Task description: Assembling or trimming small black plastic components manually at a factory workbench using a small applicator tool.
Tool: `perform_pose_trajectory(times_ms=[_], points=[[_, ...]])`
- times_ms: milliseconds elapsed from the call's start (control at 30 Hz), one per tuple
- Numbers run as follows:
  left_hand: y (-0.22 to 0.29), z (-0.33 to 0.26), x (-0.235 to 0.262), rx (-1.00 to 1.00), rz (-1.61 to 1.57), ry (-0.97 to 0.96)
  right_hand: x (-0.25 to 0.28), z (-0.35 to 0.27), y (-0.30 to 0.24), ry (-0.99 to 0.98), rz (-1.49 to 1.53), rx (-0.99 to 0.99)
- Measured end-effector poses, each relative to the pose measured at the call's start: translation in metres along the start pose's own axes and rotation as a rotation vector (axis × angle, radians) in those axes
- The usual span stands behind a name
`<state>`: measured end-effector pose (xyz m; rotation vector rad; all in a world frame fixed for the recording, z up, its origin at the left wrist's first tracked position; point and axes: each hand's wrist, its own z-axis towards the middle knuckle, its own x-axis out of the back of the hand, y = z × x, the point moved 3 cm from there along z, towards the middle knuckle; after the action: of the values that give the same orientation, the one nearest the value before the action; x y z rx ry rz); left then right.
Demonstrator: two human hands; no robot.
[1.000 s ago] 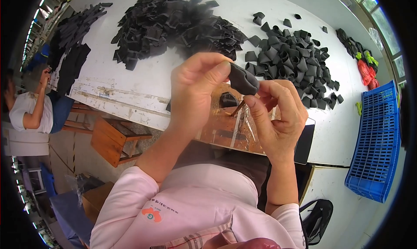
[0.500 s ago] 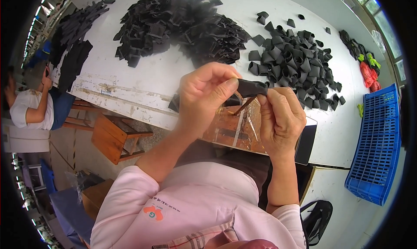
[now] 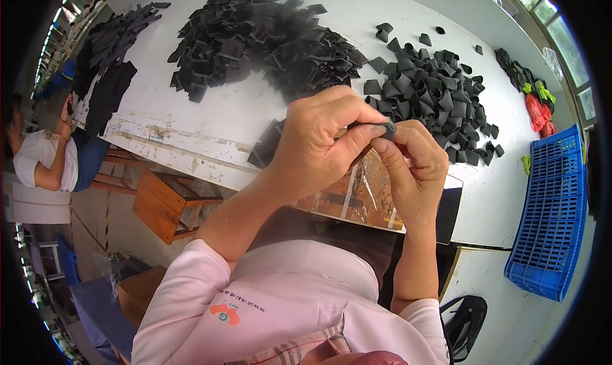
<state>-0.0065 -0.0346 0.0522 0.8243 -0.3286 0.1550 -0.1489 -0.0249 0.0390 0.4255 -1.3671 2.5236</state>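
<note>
A small dark fabric piece [image 3: 384, 130] is pinched between my two hands over the front edge of the table. My left hand [image 3: 328, 129] grips it between thumb and index finger, covering most of it. My right hand [image 3: 413, 164] comes at its other end with thumb and fingers bent together, pressing on the cloth. Beyond the right hand lies a heap of dark fabric loops [image 3: 433, 88]. Further left is a larger pile of flat dark fabric pieces [image 3: 223, 46]. Several flat pieces [image 3: 268, 142] lie just left of my left hand.
Below my hands is a brown board [image 3: 335, 202] with clear tape. A blue plastic crate [image 3: 548, 212] stands at the right. Long dark strips [image 3: 111, 97] lie at the far left, near a seated person [image 3: 48, 158]. A wooden stool [image 3: 169, 206] stands beside the table.
My left hand has moved right, closer to my right hand. The fabric piece, stretched between the fingers before, is now mostly hidden by them.
</note>
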Motion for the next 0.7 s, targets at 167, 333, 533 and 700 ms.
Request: perform_pose_trajectory(times_ms=[167,333,533,700], points=[[-0.019,-0.015,-0.004,0.182,-0.299,0.052,-0.002,0.001,-0.012,-0.013,-0.133,0.053],[-0.023,-0.018,-0.009,0.237,-0.397,0.062,0.001,0.001,-0.015,-0.018,-0.195,0.071],[-0.022,-0.017,-0.013,0.335,-0.657,0.135,0.004,0.003,-0.019,0.027,-0.172,0.103],[-0.027,-0.021,-0.013,0.328,-0.564,0.092,-0.003,-0.004,-0.007,0.080,-0.209,0.163]])
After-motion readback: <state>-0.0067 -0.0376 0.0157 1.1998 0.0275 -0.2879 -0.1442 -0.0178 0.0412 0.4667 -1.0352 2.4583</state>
